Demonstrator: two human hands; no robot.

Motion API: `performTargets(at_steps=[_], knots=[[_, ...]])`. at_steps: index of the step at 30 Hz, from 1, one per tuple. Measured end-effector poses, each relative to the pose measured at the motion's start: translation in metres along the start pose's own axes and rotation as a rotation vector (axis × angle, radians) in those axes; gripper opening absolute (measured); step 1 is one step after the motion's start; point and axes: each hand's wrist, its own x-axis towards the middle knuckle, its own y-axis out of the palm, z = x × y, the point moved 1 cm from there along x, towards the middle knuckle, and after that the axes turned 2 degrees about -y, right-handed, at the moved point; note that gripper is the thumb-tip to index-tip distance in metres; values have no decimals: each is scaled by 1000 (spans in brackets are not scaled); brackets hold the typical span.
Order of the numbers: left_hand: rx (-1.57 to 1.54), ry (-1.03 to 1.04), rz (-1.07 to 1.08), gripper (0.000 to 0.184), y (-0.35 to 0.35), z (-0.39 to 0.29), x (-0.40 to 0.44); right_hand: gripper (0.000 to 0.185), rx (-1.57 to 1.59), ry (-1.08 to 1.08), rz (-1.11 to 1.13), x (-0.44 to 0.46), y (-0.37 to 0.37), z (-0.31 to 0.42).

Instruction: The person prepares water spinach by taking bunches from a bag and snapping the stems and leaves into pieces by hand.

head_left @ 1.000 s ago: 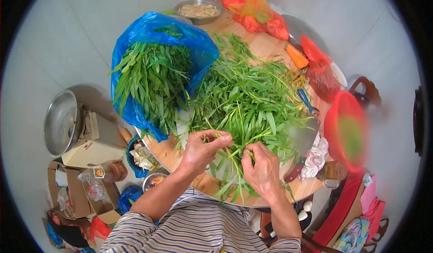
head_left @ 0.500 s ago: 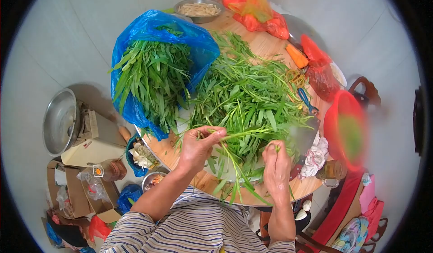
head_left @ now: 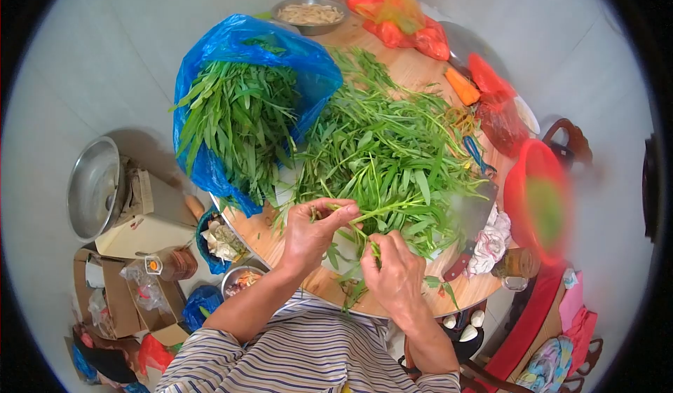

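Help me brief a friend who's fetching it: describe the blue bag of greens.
Find the wooden table. On its left side, beside the loose greens, sits the open blue bag. Leaves spill from its mouth, and it is blue, unlike the red bags on the right.

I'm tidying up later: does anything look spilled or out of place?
Slightly. Loose leaves lie near the front edge of the table, apart from the main pile. A hazy patch also blurs the knife and red basin, possibly a smear on the lens. I see nothing broken.
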Motion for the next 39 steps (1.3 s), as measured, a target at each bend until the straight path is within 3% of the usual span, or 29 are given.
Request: performTargets(at_steps=[1, 3, 4, 6, 8, 10, 12, 14, 16, 18, 19, 22, 27, 29, 33, 35, 36, 38, 39], knots=[[45, 11, -31, 22, -1, 4, 0, 12, -1, 0, -1, -1, 6, -6], [88, 23, -62, 23, 0, 8, -2, 12, 507, 326, -39, -2, 19, -21], [40, 4, -46, 22, 2, 9, -4, 12, 505, 324, -40, -2, 17, -24], [-10, -9, -28, 22, 1, 9, -1, 18, 955, 720, 26, 3, 13, -29], [-14, -9, -26, 22, -6, 13, 4, 22, 1031, 743, 24, 3, 9, -29], [-2, -25, -18, 23, -14, 15, 13, 20, 1023, 488, -100, 3, 1, -33], [9, -42, -15, 25, -18, 14, 14, 17, 1029, 519, -42, 5, -19, -42], [50, -88, 47, 28, -17, 11, 12, 16, 240, 245, -101, 19, -35, -44], [52, -101, 64, 28, -14, 13, 13, 18, 152, 149, -149, 34, -36, -47], [53, -109, 73, 29, -12, 14, 12, 20, 12, -128, -7, 42, -33, -53], [5, -96, 49, 28, -10, 14, 12, 23, -35, -136, 130, 46, -36, -50], [-67, -91, 38, 26, -15, 15, 13, 25, -78, -217, 213, 47, -27, -55], [-140, -135, 40, 21, -15, 9, 13, 28, -47, -208, 194, 44, -12, -55], [-181, -136, 141, 20, -21, 17, 16, 29, -64, -196, 194, 40, -11, -57], [-88, -61, 157, 26, -13, 4, 4, 22, -74, -172, 182, 38, -18, -49], [175, -43, 285, 29, -10, 0, -5, 19, -93, -143, 191, 32, -19, -43], [175, -41, 295, 29, -9, 2, -6, 23, -101, -149, 259, 29, -17, -41], [179, 153, 325, 22, -4, 7, -3, 28, -120, -148, 316, 26, -18, -36], [73, 56, 263, 18, -6, 11, -2, 21, -77, -154, 300, 26, -20, -31]])
